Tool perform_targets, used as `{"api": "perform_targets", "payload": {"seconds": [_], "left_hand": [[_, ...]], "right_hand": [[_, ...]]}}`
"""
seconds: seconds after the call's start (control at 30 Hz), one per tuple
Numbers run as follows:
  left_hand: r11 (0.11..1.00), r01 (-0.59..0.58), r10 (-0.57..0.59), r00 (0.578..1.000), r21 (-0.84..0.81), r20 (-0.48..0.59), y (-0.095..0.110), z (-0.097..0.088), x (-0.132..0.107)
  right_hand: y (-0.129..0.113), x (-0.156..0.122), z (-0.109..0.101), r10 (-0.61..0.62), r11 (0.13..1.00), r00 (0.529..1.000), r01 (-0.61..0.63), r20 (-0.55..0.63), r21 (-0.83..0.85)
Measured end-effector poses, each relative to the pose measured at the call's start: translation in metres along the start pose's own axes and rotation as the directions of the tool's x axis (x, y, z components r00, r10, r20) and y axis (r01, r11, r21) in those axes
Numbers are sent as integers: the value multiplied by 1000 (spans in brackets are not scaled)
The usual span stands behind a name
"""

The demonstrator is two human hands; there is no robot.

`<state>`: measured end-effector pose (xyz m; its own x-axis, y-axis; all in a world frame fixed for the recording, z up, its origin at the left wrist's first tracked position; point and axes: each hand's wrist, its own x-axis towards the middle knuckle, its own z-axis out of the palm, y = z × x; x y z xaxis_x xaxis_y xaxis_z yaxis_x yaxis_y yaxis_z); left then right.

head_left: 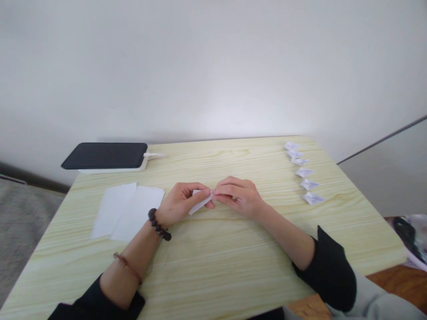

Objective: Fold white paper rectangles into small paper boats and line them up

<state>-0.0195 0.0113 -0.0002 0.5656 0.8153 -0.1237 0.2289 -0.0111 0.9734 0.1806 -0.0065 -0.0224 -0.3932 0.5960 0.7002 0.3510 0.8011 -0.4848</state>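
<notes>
Between my hands, just above the middle of the table, is a small folded piece of white paper [199, 205]. My left hand [182, 201] pinches it between thumb and fingers, and a pale flap sticks out below the thumb. At its right end the fingertips of my right hand [239, 195] are pressed together on the paper, touching the left fingertips. The exact folds at that end are hidden by the fingers. White paper sheets [133, 213] lie flat on the table, left of my left wrist.
Several small folded white paper pieces [312, 198] form a line at the table's right side. A black phone [106, 155] rests on a white block at the back left, with a white cable [156, 154] plugged in. Behind the wooden table [207, 266] stands a white wall [213, 71].
</notes>
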Motion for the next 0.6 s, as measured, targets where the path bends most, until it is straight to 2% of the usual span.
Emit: {"api": "perform_targets", "payload": {"seconds": [0.1, 0.17, 0.23, 0.3, 0.37, 0.43, 0.5, 0.6], "left_hand": [[999, 9, -8, 1000, -36, 17, -1, -3, -1], [999, -4, 4, 1000, -35, 8, -1, -4, 0], [999, -42, 42, 999, -16, -11, -1, -3, 0], [997, -79, 79, 996, 11, -41, -1, 0, 1], [994, -104, 108, 990, 45, -87, -1, 3, 2], [987, -121, 135, 981, 101, -140, -2, 6, 2], [975, -128, 160, 971, 180, -180, -3, 8, 2], [940, -136, 210, 954, 312, -216, -3, 10, 2]], "right_hand": [[-2, 1, -3, -49, 992, 998, 53, 46, -111], [-4, 1, -3, -21, 994, 999, 26, 47, -104], [-7, 1, -1, 71, 997, 997, -71, 15, -7], [-8, 0, 1, 238, 961, 971, -234, -11, 147], [-7, -1, 4, 421, 864, 907, -405, 12, 299], [-7, -1, 5, 538, 764, 840, -519, 67, 383], [-7, 0, 5, 569, 735, 813, -569, 121, 368], [-8, 2, 2, 552, 768, 816, -578, 173, 275]]}}
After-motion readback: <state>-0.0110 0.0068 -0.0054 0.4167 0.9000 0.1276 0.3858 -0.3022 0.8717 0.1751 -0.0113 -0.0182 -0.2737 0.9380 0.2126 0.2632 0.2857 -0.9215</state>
